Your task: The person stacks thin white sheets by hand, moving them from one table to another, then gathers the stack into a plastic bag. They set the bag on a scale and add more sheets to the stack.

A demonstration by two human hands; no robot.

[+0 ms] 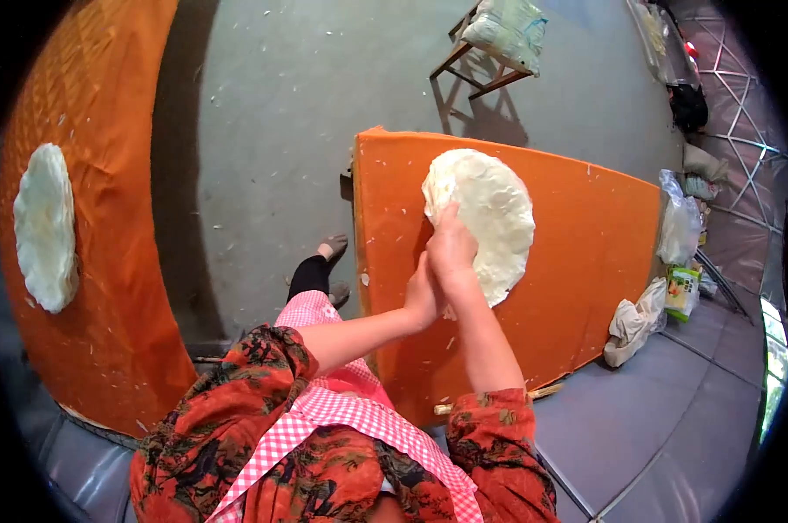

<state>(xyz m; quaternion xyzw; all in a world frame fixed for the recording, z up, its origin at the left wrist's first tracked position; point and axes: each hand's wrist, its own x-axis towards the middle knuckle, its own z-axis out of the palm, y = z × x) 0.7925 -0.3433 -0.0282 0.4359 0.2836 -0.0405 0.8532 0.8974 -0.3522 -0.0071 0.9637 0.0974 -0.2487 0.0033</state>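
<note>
A thick, round stack of thin, pale sheets (498, 209), like flatbread or dough rounds, lies on an orange cloth-covered table (577, 261). My right hand (453, 248) is at the stack's near left edge, its fingers closed together against the pale layers. Close below it, my left hand (423, 292) lies beside the right wrist. The left fingertips are hidden behind the right hand and wrist, so what they touch does not show.
To the left, a second orange-covered surface (115, 218) bears another pale round stack (45, 228). A wooden stool (498, 80) with a filled plastic bag (507, 33) stands beyond the table. Bags (635, 322) line the right side. Pale scraps dot the floor (263, 174).
</note>
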